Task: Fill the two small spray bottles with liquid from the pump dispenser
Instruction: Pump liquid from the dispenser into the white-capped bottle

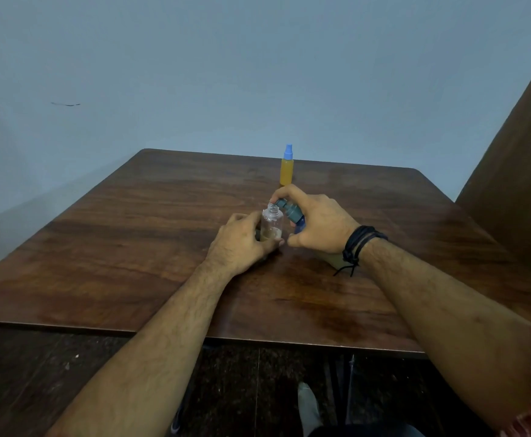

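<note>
A small clear spray bottle [272,223] stands uncapped on the wooden table [138,228], with a little yellowish liquid at its bottom. My left hand [240,241] grips its lower part. My right hand [316,223] holds the pump dispenser [291,212], grey-blue at the head, tilted so its nozzle sits right at the clear bottle's open neck. Most of the dispenser's body is hidden by my fingers. A second small spray bottle [287,167], filled with orange-yellow liquid and closed with a blue spray cap, stands upright farther back.
A plain blue-grey wall rises behind the table. A brown panel [516,171] stands at the right, beyond the table's right edge. Dark floor and a foot [308,405] show below the near edge.
</note>
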